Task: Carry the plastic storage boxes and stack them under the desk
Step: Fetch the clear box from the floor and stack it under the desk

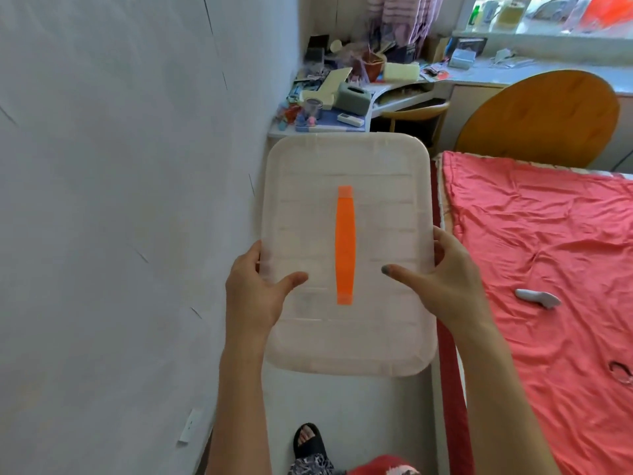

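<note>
my left hand (255,296) gripping the left edge of the plastic storage box (376,214), thumb on its lid, my right hand (448,279) gripping the right edge, box held between them above the floor, orange handle (345,245) centred on top, white wall (120,200) left, red bedspread (548,252) right, cluttered desk (342,97) ahead

floor strip (346,402) — narrow | left: wall (120,200) | right: bed (548,269) | ahead: cluttered desk (329,126), chair (537,121)

red quilt (548,269), wooden chair (541,114), white wall (120,200).

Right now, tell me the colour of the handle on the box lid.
Bright orange handle, clearest in the head view.
</note>
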